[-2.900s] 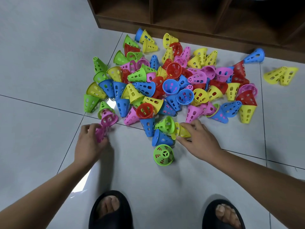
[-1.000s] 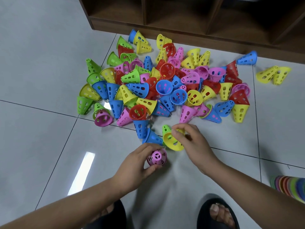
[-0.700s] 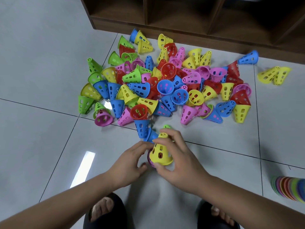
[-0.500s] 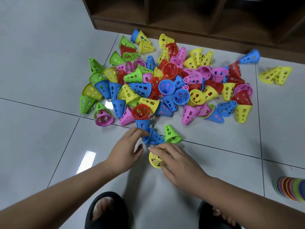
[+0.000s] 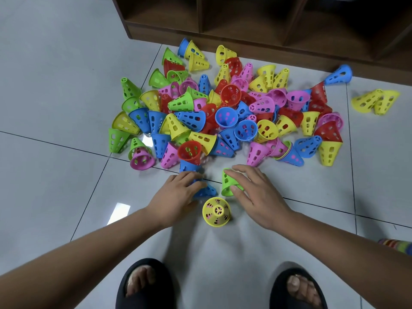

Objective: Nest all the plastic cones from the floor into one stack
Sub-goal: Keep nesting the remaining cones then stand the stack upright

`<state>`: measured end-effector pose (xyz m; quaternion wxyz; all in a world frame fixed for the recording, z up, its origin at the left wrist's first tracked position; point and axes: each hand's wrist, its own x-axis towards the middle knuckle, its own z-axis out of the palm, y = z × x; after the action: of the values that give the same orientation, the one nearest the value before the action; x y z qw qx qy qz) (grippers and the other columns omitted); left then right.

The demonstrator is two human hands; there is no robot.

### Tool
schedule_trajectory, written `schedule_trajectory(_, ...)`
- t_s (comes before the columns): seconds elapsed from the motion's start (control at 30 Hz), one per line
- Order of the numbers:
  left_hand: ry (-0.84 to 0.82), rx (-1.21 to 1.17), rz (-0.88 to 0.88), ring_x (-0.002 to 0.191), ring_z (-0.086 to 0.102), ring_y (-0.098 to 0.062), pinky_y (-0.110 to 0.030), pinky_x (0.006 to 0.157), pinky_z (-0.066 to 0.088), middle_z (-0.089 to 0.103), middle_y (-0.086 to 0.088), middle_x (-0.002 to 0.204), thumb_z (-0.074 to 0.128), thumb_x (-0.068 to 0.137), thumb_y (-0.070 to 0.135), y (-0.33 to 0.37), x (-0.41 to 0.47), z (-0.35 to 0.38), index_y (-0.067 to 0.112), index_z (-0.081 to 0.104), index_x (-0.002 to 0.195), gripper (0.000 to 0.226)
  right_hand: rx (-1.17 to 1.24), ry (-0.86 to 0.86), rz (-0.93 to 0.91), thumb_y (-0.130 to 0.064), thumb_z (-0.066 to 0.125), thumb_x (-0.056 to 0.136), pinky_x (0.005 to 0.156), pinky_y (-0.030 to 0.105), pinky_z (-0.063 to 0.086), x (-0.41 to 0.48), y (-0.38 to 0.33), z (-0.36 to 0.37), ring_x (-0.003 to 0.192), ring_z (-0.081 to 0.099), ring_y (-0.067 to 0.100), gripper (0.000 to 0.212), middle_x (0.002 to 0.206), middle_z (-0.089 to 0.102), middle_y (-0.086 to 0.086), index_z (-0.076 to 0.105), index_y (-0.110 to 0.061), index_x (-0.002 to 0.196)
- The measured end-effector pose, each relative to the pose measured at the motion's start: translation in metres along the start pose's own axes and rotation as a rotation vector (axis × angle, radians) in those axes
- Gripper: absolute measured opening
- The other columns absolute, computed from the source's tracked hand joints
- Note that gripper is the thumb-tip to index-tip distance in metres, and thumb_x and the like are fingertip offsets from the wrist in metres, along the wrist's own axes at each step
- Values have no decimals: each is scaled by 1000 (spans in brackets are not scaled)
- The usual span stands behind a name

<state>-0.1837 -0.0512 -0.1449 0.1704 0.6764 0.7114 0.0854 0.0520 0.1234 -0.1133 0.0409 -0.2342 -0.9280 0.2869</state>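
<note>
A single head-worn view looks steeply down and forward, close over the floor (image 5: pixel 55 197) and cone pile (image 5: pixel 225 117).

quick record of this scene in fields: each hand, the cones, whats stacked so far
left hand: grips a blue cone on the floor
right hand: pinches a green cone between finger and thumb
stack: yellow cone upright between the hands, pink showing through its holes
pile: many loose cones in red, blue, yellow, green and pink, before a wooden shelf
</note>
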Motion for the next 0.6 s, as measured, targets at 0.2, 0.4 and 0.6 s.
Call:
schedule_trajectory(0.2,-36,47,-145,114,60,-25,-37,86,49,61,4,126,82,71,27,-6,-18,9,28,62,129,61,-214,-141,150,-57,40,104,110,45,45,5,18,14,141,42,26,53,155,42,1,57,-26,144)
schedule_trajectory(0.4,-61,27,-225,108,62,-25,-37,83,51,64,6,121,81,70,34,-10,-31,12,29,63,130,63,-255,-155,247,-64,53,98,97,43,51,-6,27,26,121,55,28,51,139,50,2,60,-21,124)
schedule_trajectory(0.6,51,-189,-350,94,66,-25,-36,77,55,66,5,119,62,77,52,-4,-37,-6,29,61,127,55,-167,-129,124,-54,52,104,114,46,44,-2,17,20,148,36,29,62,169,26,2,33,-41,161)
